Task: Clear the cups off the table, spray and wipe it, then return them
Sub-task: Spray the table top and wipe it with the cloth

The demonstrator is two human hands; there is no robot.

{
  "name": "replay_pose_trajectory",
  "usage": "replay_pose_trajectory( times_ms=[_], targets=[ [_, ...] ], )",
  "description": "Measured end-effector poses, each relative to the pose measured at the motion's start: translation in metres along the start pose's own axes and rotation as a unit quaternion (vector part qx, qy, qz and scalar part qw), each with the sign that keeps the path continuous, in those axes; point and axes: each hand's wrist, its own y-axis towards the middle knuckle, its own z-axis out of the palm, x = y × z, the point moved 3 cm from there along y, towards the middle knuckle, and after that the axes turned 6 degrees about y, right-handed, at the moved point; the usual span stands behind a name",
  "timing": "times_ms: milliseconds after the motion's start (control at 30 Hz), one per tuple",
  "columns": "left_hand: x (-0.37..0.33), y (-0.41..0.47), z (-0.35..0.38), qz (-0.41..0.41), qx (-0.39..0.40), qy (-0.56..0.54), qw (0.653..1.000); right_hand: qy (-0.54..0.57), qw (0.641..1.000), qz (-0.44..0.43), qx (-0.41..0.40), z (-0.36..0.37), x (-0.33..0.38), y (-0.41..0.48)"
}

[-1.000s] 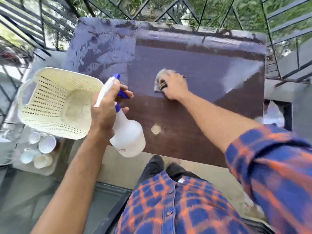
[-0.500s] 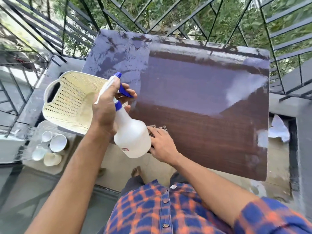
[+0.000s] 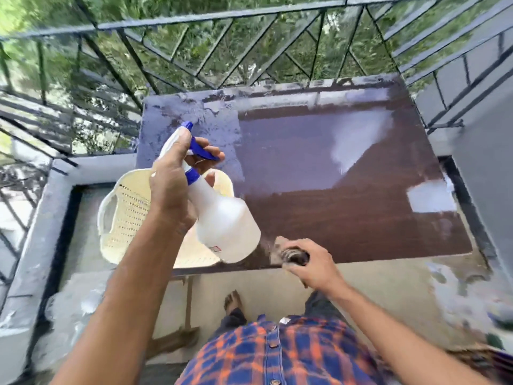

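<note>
Brown wood-grain table (image 3: 347, 218), one in number, fills the centre of the view, its surface wet and glossy with pale reflections toward 1 and 3 o'clock. Beyond its far edge, from 9 round to 2 o'clock, runs one dark metal railing (image 3: 249, 45) with foliage behind it.

One cream perforated basket (image 3: 125, 218) sits on the table's near-left corner at about 8 o'clock, partly overhanging the edge; the left forearm and the bottle cover its middle, so its contents cannot be judged. No cups can be made out in this view.

One white spray bottle (image 3: 224, 229) with a blue trigger is held above the basket and table edge, nozzle pointing toward 11 o'clock over the table's far-left corner. The left hand (image 3: 172, 187) is wrapped round the bottle's neck, fingers curled over the trigger.

One wiping cloth (image 3: 291, 252), dark and bunched, lies on the table's near edge at 6 o'clock. The right hand (image 3: 313, 265) is closed over it, fingers clenched on the cloth; the bottle's base stands just beside it to the left.

One bare foot (image 3: 232, 300) shows on the concrete floor below the table edge, above the plaid shirt (image 3: 277, 354).
</note>
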Motion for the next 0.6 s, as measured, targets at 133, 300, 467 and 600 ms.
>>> replay_pose_trajectory(
  times_ms=[133,300,467,600],
  targets=[
    [-0.022,0.025,-0.051,0.013,0.023,-0.014,1.0,0.347,0.914,0.135,-0.159,0.007,0.055,-0.008],
    [-0.035,0.042,-0.115,0.073,-0.026,0.042,0.996,0.362,0.915,0.059,-0.17,0.014,0.173,0.006],
    [-0.013,0.054,-0.154,0.137,-0.059,0.126,0.981,0.233,0.969,0.077,-0.028,0.063,0.235,0.055],
    [0.023,0.065,-0.174,0.187,-0.052,0.206,0.959,-0.063,0.986,0.136,0.077,0.127,0.223,0.095]
  ],
)
